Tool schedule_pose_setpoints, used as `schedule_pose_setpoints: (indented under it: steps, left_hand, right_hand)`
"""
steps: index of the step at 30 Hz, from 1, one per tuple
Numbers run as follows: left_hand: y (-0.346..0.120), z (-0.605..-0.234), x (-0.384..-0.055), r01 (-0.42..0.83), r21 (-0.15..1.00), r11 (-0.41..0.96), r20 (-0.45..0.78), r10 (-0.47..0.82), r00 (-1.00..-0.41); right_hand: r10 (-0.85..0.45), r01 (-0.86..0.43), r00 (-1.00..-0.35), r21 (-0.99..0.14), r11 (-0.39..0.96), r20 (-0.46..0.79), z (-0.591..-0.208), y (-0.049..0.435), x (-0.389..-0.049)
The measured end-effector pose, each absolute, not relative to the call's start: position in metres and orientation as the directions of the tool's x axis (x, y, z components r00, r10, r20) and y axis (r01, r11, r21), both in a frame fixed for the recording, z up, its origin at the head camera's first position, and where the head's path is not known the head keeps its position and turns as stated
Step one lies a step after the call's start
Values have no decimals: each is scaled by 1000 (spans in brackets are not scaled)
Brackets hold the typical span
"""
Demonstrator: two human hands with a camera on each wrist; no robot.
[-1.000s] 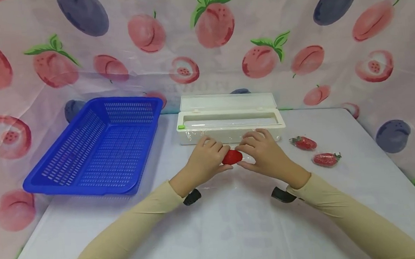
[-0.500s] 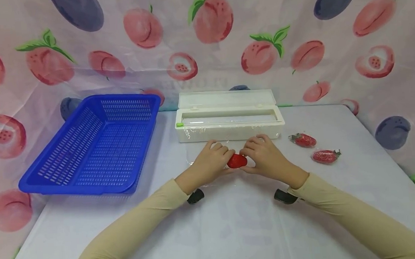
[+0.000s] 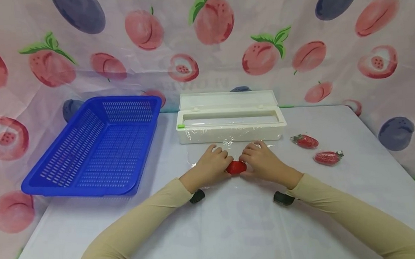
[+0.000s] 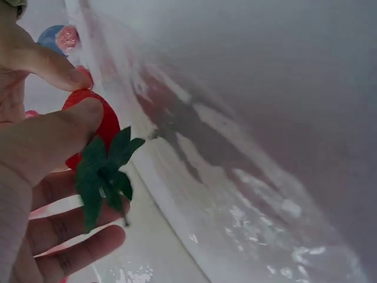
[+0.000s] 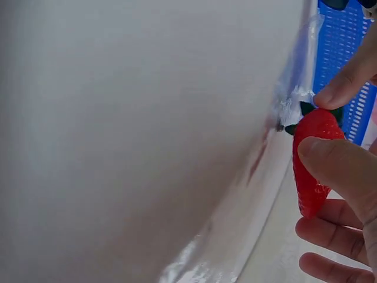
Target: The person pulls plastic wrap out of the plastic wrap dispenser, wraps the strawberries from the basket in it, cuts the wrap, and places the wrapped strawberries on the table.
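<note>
A red strawberry (image 3: pixel 236 167) with green leaves (image 4: pixel 106 171) is held between both hands, over clear plastic wrap (image 3: pixel 194 150) in front of a white wrap box (image 3: pixel 231 134). My left hand (image 3: pixel 211 164) pinches its leafy end. At the other end, the thumb and fingers of my right hand (image 3: pixel 262 160) grip the fruit, the thumb lying across its red side in the right wrist view. The box stands with its lid up, and the wrap reaches from it across the tabletop. Whether the strawberry touches the wrap, I cannot tell.
Two strawberries in clear film, one farther back (image 3: pixel 305 141) and one nearer (image 3: pixel 328 158), lie right of the hands. A blue perforated basket (image 3: pixel 81 190) stands at the left. Behind the table hangs a fruit-print cloth (image 3: pixel 220 60).
Both hands have come a little nearer the body with the strawberry. The right hand, slightly apart from the fruit a second ago, now grips it. The wrapped strawberries lie where they were.
</note>
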State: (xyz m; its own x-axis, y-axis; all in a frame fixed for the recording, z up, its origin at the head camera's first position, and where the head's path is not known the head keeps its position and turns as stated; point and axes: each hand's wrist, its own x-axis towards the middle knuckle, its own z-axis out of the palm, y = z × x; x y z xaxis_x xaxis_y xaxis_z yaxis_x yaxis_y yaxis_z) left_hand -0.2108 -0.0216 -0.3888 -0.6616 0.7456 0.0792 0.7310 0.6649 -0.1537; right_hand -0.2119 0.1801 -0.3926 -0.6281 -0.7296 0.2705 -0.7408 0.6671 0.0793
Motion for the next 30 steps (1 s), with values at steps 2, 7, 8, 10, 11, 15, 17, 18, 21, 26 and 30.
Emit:
schedule_pose_setpoints:
  steps: [2,7,8,10,11,15,17,18,21,26,30]
  left_hand:
    - [-22,-390,-211,726,-165,668,50,741,-670]
    - [-21,-393,-212,721,-186,667,18,736,-677]
    - [-21,-393,-212,721,-185,667,21,736,-676]
    - [-21,-394,-212,721,-188,667,25,737,-675]
    - [-21,-394,-212,721,-188,667,26,737,-675]
    - [-23,-395,-212,714,-180,677,10,727,-686]
    - [-25,-394,-211,707,-162,688,-1,716,-698]
    - [-27,-394,-211,703,-154,694,-5,711,-703]
    - [-31,-391,-207,703,-147,695,10,712,-702]
    - [-41,-388,-195,736,-175,654,90,755,-650]
    - [-46,-390,-187,770,-208,603,138,797,-588]
  right_hand:
    - [-735,-743,-628,86,664,256,-394,180,-211]
    - [-739,-738,-635,108,667,224,-399,182,-212]
    - [-737,-736,-638,104,668,221,-399,182,-212]
    - [-733,-734,-645,95,673,214,-400,183,-212]
    - [-732,-732,-648,92,675,210,-400,183,-212]
    - [-724,-725,-662,78,684,194,-400,185,-212]
    - [-717,-722,-670,61,690,192,-399,186,-211]
    - [-715,-721,-672,53,691,194,-399,188,-210]
    - [-717,-728,-666,30,685,203,-395,192,-205]
    - [-770,-779,-611,32,626,182,-390,196,-193]
    - [-797,-800,-589,41,598,131,-390,198,-186]
